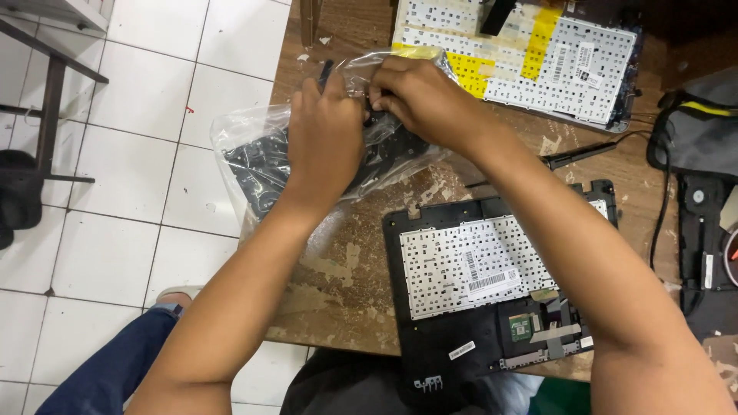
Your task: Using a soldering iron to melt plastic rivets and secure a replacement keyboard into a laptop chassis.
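My left hand (324,134) and my right hand (419,96) both grip the top of a clear plastic bag (246,131) that hangs over the table's left edge. Inside the bag lies a black keyboard (257,173), partly hidden by my left hand. My fingers pinch the bag's opening together near a yellow strip (419,52). In front of me a black laptop palm-rest frame (461,338) lies upside down with the white back of a keyboard (461,265) set into it.
A second upturned keyboard (584,69) with yellow tape lies at the back of the worn wooden table (346,277). A black tool (576,156) lies beside it. Dark laptop parts (703,230) and a grey bag (703,123) crowd the right. White floor tiles (138,192) lie left.
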